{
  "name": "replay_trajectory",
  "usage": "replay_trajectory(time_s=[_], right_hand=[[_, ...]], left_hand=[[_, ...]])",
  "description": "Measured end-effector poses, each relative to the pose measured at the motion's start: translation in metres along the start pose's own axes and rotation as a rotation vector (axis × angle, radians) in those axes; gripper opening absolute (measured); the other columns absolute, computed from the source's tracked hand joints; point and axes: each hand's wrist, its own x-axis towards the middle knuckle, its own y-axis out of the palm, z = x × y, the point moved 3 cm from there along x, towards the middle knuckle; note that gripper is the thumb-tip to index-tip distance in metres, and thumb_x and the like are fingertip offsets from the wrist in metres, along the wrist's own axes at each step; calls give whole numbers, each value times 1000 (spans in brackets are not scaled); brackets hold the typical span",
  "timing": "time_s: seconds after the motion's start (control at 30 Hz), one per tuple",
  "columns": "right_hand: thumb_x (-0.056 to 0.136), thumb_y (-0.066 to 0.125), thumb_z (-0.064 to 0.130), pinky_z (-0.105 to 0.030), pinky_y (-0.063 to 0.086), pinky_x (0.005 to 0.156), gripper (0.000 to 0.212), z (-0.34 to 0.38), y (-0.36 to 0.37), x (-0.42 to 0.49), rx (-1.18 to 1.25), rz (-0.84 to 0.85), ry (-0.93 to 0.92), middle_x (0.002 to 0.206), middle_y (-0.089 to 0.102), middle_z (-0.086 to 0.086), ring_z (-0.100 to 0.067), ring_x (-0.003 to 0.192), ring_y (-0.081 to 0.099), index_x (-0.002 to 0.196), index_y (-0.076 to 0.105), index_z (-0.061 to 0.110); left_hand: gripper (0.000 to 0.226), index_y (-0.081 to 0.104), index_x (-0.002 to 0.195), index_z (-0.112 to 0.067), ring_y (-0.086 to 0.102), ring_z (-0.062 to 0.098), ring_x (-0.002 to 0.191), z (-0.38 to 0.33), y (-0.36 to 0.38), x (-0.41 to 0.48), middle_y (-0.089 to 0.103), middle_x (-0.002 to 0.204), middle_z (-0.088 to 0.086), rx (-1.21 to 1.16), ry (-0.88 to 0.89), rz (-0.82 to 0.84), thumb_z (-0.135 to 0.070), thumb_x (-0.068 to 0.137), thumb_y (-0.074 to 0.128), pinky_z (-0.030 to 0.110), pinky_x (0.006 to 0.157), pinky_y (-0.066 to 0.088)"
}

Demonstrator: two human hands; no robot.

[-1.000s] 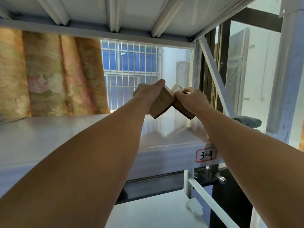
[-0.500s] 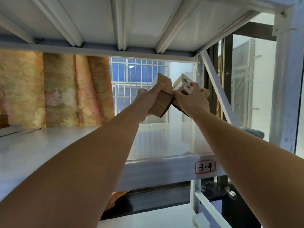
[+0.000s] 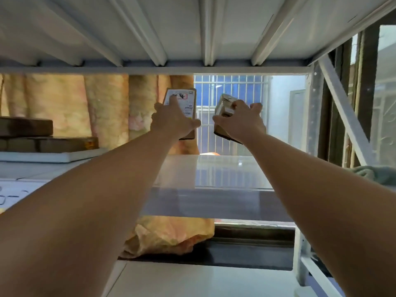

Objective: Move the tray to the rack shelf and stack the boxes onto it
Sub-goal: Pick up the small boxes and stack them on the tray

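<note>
My left hand (image 3: 173, 121) grips a flat brown cardboard box (image 3: 184, 99) with a white label, held upright above the white rack shelf (image 3: 214, 168). A smaller brown box (image 3: 224, 106) is gripped by my right hand (image 3: 242, 123), a short gap to the right of the first. Both boxes are in the air over the shelf. At the far left a white tray (image 3: 53, 156) lies on the shelf with two brown boxes (image 3: 49, 143) stacked on it.
The shelf above (image 3: 192, 28) hangs low over my hands. A diagonal rack brace (image 3: 342, 112) and upright post stand at the right. A yellow plastic bag (image 3: 171, 234) lies below the shelf. A curtain (image 3: 85, 103) and barred window (image 3: 231, 99) are behind.
Both hands rose and drew apart, so the two boxes no longer touch. The view swung left and up, bringing the tray with its stacked boxes into sight.
</note>
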Motion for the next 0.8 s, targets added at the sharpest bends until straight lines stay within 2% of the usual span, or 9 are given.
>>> replay_trajectory(time_s=[0.17, 0.27, 0.43, 0.6, 0.73, 0.8], right_hand=[[73, 59, 61, -35, 40, 78, 73, 50, 39, -10, 11, 86, -87, 132, 35, -8, -34, 112, 54, 137, 40, 29], [74, 59, 59, -38, 42, 84, 71, 84, 61, -18, 15, 93, -138, 134, 36, -8, -35, 115, 52, 135, 43, 27], [76, 58, 59, -40, 42, 92, 67, 144, 99, -35, -40, 80, -232, 140, 34, -10, -37, 120, 47, 135, 44, 30], [77, 59, 60, -40, 43, 88, 68, 202, 149, -52, -49, 24, -279, 145, 27, -10, -36, 122, 43, 136, 43, 32], [78, 57, 60, -42, 45, 94, 68, 255, 195, -57, -70, 36, -263, 144, 28, -7, -35, 122, 44, 138, 41, 33], [78, 55, 61, -41, 44, 92, 69, 279, 215, -57, -72, 34, -254, 143, 33, -5, -34, 120, 47, 139, 42, 33]], left_hand=[[89, 34, 139, -20, 49, 36, 117, 40, -29, 4, 41, 132, 17, 191, -18, -29, -63, 68, 67, 41, 89, 45], [84, 36, 136, -20, 50, 35, 114, 69, -46, 12, 42, 127, 16, 219, -47, -50, -61, 70, 66, 37, 81, 42], [86, 32, 140, -22, 49, 35, 115, 121, -73, 33, 42, 128, 15, 266, -72, -63, -64, 72, 63, 39, 83, 43], [88, 27, 144, -23, 48, 35, 117, 192, -107, 61, 40, 131, 16, 274, -49, -57, -65, 74, 60, 41, 89, 45], [85, 28, 145, -22, 52, 35, 113, 253, -136, 96, 37, 130, 16, 156, -17, -38, -64, 77, 56, 40, 93, 48], [80, 32, 144, -20, 51, 34, 115, 278, -151, 113, 33, 135, 14, 121, 37, -39, -61, 80, 56, 38, 94, 46]])
